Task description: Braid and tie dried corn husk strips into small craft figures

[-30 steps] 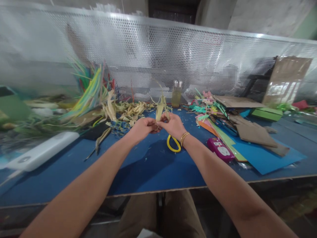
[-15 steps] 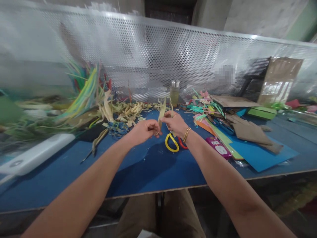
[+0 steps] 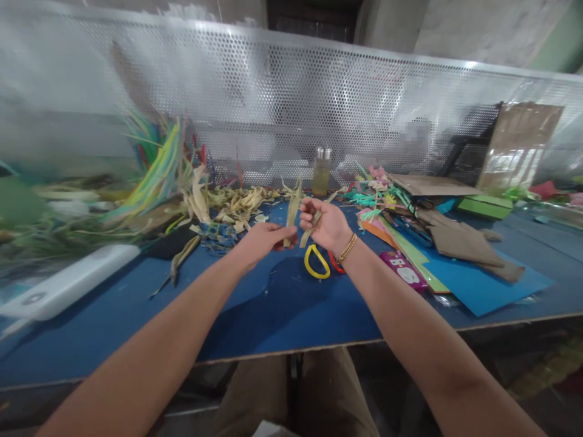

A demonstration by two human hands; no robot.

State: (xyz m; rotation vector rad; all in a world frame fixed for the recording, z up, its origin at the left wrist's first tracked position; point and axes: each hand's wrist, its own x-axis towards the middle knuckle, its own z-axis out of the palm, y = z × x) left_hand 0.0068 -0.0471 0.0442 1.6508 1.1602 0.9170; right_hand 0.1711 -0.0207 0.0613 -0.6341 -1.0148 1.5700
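Note:
Between thumb and fingers, my left hand [image 3: 268, 238] pinches an upright strip of dried corn husk [image 3: 293, 206]. Close by on the right, my right hand [image 3: 327, 224], with a gold bracelet at the wrist, has its fingers curled around a narrower husk strip [image 3: 308, 234]. That strip slants, one end hanging below the fingers and the other pointing up to the right. Just under the right hand lie scissors with a yellow handle loop [image 3: 316, 273] and a red one, the latter partly hidden by the wrist.
Loose corn husks [image 3: 246, 203] lie behind the left hand, beside blue netting [image 3: 217, 237]. A white power bank-like block [image 3: 73, 282] sits left. A glass bottle [image 3: 322, 173] stands at the back. Coloured paper [image 3: 483, 282], cardboard and a purple pack [image 3: 403, 270] lie right.
My right hand has turned palm-up and drawn slightly away from the left, with a narrow strip now apart from the wider one. My left hand keeps its pinch on the wider husk.

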